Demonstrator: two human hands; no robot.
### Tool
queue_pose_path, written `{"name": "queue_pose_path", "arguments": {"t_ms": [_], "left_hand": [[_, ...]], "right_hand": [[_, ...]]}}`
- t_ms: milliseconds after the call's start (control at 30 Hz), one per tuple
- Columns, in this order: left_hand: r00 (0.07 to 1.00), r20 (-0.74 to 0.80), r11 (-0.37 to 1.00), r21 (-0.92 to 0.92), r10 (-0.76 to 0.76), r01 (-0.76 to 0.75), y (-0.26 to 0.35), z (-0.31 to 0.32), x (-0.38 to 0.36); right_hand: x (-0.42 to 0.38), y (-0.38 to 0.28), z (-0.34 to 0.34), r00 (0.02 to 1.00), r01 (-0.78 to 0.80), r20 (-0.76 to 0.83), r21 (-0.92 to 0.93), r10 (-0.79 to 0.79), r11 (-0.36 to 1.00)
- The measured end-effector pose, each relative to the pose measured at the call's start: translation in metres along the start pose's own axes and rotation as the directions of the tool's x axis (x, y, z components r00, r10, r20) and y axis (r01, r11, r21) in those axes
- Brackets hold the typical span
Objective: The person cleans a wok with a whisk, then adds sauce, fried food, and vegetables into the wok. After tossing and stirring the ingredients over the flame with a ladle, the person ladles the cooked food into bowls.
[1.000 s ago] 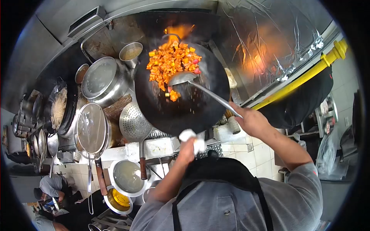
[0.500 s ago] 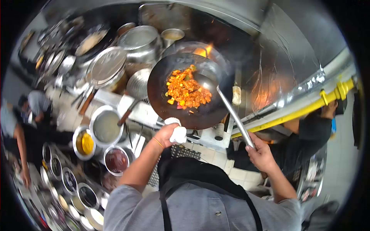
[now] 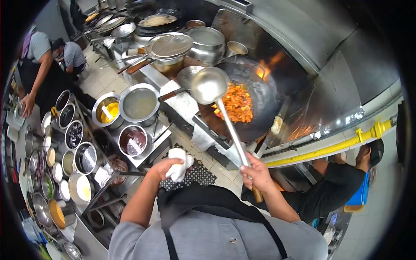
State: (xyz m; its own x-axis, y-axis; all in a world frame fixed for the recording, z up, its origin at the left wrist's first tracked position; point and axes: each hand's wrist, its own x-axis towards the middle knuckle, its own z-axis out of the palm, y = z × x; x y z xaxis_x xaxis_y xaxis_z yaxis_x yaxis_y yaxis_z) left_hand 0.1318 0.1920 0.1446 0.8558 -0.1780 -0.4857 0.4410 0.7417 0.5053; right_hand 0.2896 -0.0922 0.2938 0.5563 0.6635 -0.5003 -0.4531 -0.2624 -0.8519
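A folded white cloth [image 3: 179, 165] is in my left hand [image 3: 162, 169], held away from the wok's near edge. My right hand [image 3: 256, 173] is closed round the handle of a long metal ladle [image 3: 210, 85], whose bowl is raised above the left part of the wok. Below and beside the ladle, the dark wok [image 3: 264, 97] holds reddish-orange food pieces [image 3: 238, 103]. Flames [image 3: 263, 70] rise at the wok's far edge.
Left of the wok stand a lidded pot [image 3: 205, 38], strainers [image 3: 172, 45] and pots of yellow [image 3: 109, 111], pale [image 3: 139, 104] and dark red liquid [image 3: 133, 141]. Many bowls fill the lower left. A yellow pipe [image 3: 329, 149] runs at right. Other people are at left and right.
My left hand with the cloth has come away from the wok's edge. The ladle has lifted out of the food and moved left. The view has turned toward the left.
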Motion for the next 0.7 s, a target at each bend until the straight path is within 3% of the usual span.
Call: {"name": "queue_pose_path", "arguments": {"t_ms": [33, 67, 167, 200, 267, 300, 367, 400, 467, 500, 567, 700], "left_hand": [[0.996, 0.033, 0.977, -0.204, 0.078, -0.069, -0.024, -0.017, -0.02], [0.994, 0.03, 0.931, -0.356, 0.101, -0.084, -0.042, -0.028, -0.041], [0.962, -0.118, 0.82, -0.505, 0.245, -0.27, -0.088, -0.06, -0.108], [0.926, -0.235, 0.8, -0.469, 0.296, -0.375, -0.107, -0.07, -0.128], [0.906, -0.327, 0.691, -0.59, 0.268, -0.417, -0.149, -0.106, -0.155], [0.896, -0.349, 0.668, -0.601, 0.275, -0.439, -0.159, -0.108, -0.171], [0.813, -0.435, 0.603, -0.549, 0.386, -0.579, -0.171, -0.106, -0.201], [0.809, -0.442, 0.593, -0.552, 0.387, -0.586, -0.178, -0.111, -0.213], [0.791, -0.482, 0.542, -0.579, 0.376, -0.61, -0.195, -0.116, -0.236], [0.76, -0.525, 0.563, -0.519, 0.385, -0.643, -0.197, -0.113, -0.248], [0.764, -0.55, 0.565, -0.531, 0.338, -0.632, -0.211, -0.121, -0.263], [0.761, -0.584, 0.561, -0.542, 0.283, -0.625, -0.231, -0.13, -0.283]], "right_hand": [[0.003, 0.007, 0.012, 0.992, -0.014, 0.127, -0.01, 0.015, 1.0], [0.008, 0.01, 0.03, 0.984, -0.08, 0.153, -0.076, 0.091, 0.994], [0.049, 0.035, 0.091, 0.943, -0.166, 0.262, -0.159, 0.203, 0.973], [0.071, 0.051, 0.112, 0.935, -0.147, 0.279, -0.257, 0.219, 0.955], [0.109, 0.077, 0.159, 0.929, -0.039, 0.324, -0.394, 0.179, 0.918], [0.131, 0.093, 0.176, 0.918, -0.044, 0.343, -0.413, 0.2, 0.91], [0.173, 0.131, 0.2, 0.931, 0.1, 0.326, -0.663, 0.166, 0.742], [0.19, 0.148, 0.21, 0.927, 0.102, 0.332, -0.668, 0.173, 0.737], [0.215, 0.18, 0.226, 0.882, 0.465, 0.451, -0.784, -0.136, 0.412], [0.222, 0.188, 0.235, 0.882, 0.464, 0.454, -0.786, -0.129, 0.408], [0.233, 0.204, 0.25, 0.937, 0.297, 0.349, -0.803, 0.004, 0.517], [0.245, 0.237, 0.265, 0.951, 0.282, 0.309, -0.839, -0.018, 0.466]]}}
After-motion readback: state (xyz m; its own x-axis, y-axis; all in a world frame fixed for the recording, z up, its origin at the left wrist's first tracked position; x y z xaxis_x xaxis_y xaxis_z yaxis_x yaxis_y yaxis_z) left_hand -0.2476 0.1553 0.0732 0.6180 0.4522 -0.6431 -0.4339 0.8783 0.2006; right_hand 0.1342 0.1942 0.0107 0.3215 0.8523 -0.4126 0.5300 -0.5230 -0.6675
